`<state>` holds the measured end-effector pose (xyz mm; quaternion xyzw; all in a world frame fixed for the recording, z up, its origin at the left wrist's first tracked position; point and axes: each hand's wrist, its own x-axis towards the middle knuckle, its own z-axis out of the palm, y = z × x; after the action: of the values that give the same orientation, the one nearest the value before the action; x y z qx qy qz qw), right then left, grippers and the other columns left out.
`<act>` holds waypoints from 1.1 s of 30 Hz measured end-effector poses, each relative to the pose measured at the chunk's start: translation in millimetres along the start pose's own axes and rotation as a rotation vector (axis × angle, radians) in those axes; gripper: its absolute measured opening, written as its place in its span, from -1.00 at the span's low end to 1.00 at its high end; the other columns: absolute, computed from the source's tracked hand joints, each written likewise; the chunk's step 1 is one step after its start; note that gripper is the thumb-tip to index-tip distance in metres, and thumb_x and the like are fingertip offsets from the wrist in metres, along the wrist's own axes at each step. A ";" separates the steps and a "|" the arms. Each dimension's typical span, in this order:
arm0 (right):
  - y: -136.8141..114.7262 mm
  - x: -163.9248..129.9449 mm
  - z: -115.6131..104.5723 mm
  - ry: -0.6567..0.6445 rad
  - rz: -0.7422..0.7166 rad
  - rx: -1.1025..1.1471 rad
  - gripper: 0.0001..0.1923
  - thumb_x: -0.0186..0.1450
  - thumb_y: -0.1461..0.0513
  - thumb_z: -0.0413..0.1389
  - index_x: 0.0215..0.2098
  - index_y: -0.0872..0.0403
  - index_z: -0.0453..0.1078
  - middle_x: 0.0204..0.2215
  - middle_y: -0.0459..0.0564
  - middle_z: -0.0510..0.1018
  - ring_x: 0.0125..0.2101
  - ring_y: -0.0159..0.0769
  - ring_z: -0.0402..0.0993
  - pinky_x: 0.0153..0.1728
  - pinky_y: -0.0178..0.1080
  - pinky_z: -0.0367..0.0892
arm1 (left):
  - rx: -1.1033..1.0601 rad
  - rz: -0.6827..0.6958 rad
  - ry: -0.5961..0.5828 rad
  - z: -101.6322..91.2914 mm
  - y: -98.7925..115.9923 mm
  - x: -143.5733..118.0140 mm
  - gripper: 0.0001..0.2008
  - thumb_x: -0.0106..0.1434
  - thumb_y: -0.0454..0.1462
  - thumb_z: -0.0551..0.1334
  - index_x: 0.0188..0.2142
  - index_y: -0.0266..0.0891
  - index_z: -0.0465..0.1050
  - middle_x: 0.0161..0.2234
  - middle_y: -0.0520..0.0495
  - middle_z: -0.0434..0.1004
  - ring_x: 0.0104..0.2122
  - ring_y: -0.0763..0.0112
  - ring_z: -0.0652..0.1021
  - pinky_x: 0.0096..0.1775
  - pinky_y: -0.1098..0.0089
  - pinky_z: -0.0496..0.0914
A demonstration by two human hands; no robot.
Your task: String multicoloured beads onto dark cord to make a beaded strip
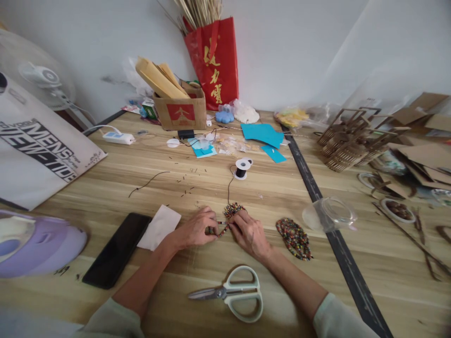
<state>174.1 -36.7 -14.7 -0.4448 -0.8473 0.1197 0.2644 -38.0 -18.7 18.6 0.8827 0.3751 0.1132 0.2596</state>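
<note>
Wooden table [105, 188] against a white wall, cluttered along the back: red bag [213, 61], cardboard box [180, 110], blue paper [262, 133]. We have both hands at the near middle, working a short bead strand [221, 228] that runs between them, just below a small beaded piece [233, 209].

Left hand [193, 230]: knuckles up, wrist low on the table, fingertips pinched together on the strand's left end. Right hand [249, 233]: palm down, fingers curled in on the strand's right end and touching the beaded piece; we cannot tell the exact finger grip, it's hidden under the hand.

Dark thread runs from the beaded piece up to the spool [242, 168], slack on the table.

To do this well, in our judgement: keep the pinch close to the last bead so nothing slides off, keep the thread lightly taut between the hands, forearms resting on the table for steadiness, and don't drag the slack across the loose bits scattered above.

Finished bead patch [294, 238] lies just right of the right hand, apart. Scissors [232, 293] sit near us between the forearms, untouched. Phone [118, 249] and white tissue [159, 226] left of the left hand
</note>
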 end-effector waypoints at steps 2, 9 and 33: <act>-0.1 0.0 -0.1 -0.001 0.001 0.001 -0.86 0.38 0.28 -0.01 -0.28 0.04 0.38 -0.34 0.00 0.47 -0.32 -0.28 0.44 -0.35 -0.32 0.29 | -0.004 0.002 0.002 0.1 -0.6 0.0 -0.93 0.08 -0.38 0.34 -0.49 -0.21 0.55 -0.44 -0.03 0.41 -0.23 0.29 0.38 -0.15 0.37 0.28; -0.5 0.3 -0.8 -0.010 0.003 -0.008 -0.85 0.39 0.27 -0.02 -0.27 0.05 0.38 -0.34 0.01 0.47 -0.32 -0.28 0.44 -0.36 -0.33 0.28 | -0.009 0.024 0.093 6.2 -0.8 1.5 -0.92 0.03 -0.40 0.37 -0.49 -0.24 0.52 -0.42 -0.03 0.40 -0.23 0.29 0.37 -0.16 0.36 0.29; 3.1 0.3 1.0 0.013 0.002 0.059 -0.85 0.39 0.28 -0.02 -0.30 0.05 0.37 -0.35 0.01 0.47 -0.33 -0.29 0.43 -0.35 -0.32 0.27 | 0.011 0.061 0.107 12.3 -1.0 2.8 -0.92 0.07 -0.43 0.30 -0.48 -0.25 0.49 -0.44 -0.04 0.44 -0.25 0.30 0.37 -0.16 0.34 0.30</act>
<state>175.5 -34.6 -16.8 -0.4386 -0.8411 0.1421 0.2827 -31.7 -20.7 7.7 0.8879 0.3619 0.1658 0.2306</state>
